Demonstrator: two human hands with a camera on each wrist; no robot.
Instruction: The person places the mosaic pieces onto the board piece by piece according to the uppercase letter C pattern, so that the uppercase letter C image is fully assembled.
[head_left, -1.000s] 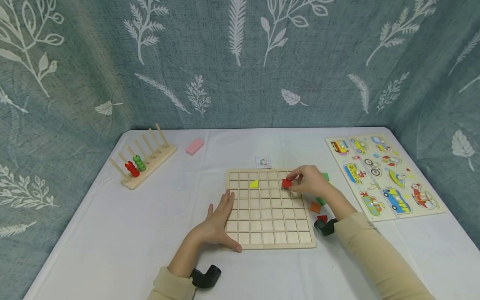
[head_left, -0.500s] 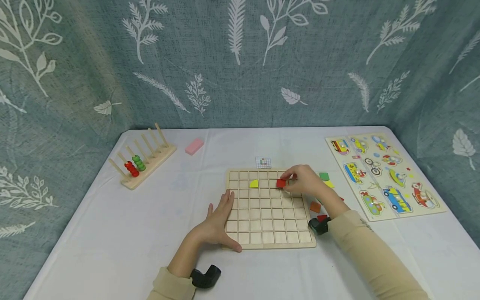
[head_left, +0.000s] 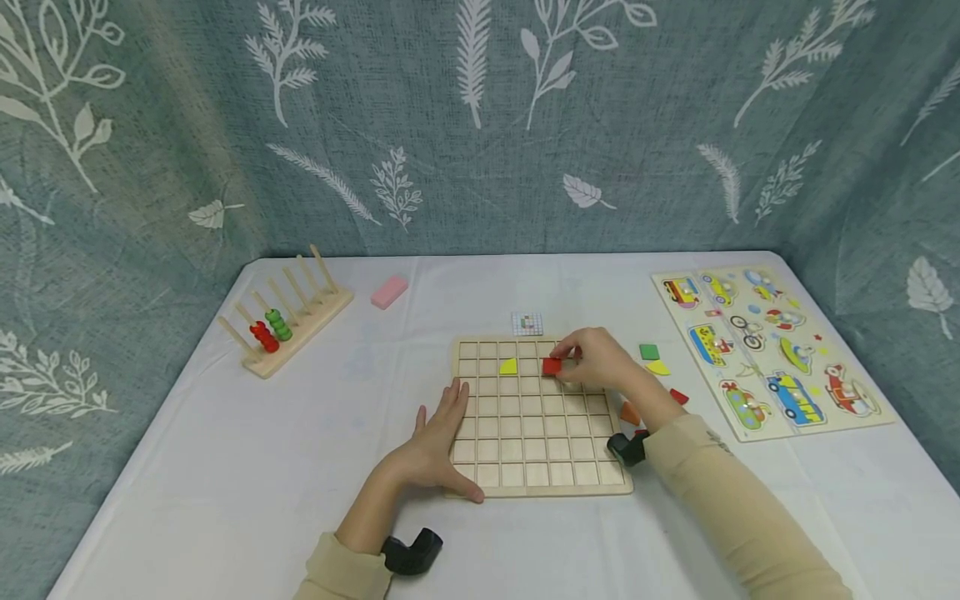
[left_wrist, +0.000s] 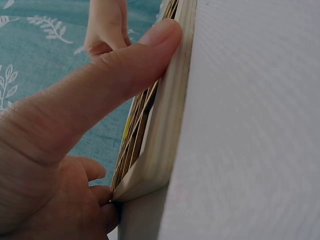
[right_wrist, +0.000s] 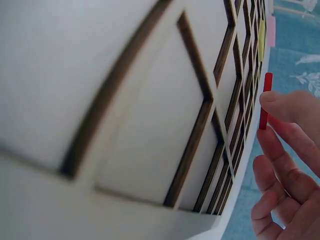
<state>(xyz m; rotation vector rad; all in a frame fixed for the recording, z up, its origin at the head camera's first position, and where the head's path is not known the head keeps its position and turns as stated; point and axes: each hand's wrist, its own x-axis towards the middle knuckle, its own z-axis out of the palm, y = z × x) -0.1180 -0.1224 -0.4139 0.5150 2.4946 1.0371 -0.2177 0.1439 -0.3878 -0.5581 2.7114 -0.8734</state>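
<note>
A wooden grid board (head_left: pixel 537 492) lies flat on the white table. My left hand (head_left: pixel 429 454) rests along its left edge with fingers spread and straight. In the left wrist view the thumb (left_wrist: pixel 157 37) lies over the board's front rim. My right hand (head_left: pixel 597 357) pinches a red square tile (head_left: pixel 551 367) over the upper right part of the grid. Seen from the right wrist, the red tile (right_wrist: pixel 268 82) stands edge-on between thumb and fingertips. A yellow tile with one rounded corner (head_left: pixel 509 367) sits in a grid cell to the left of it.
Green (head_left: pixel 648 352), yellow (head_left: pixel 657 367), red (head_left: pixel 678 397) and orange (head_left: pixel 629 413) tiles lie right of the board. A small pattern card (head_left: pixel 527 324) is behind it. A picture puzzle (head_left: pixel 750 371) lies at right; a bead rack (head_left: pixel 307 333) and a pink block (head_left: pixel 389 292) are at left.
My right hand has carried the red tile leftward over the grid, closer to the yellow tile. More of the loose tiles at the right now show. The left hand has stayed in place.
</note>
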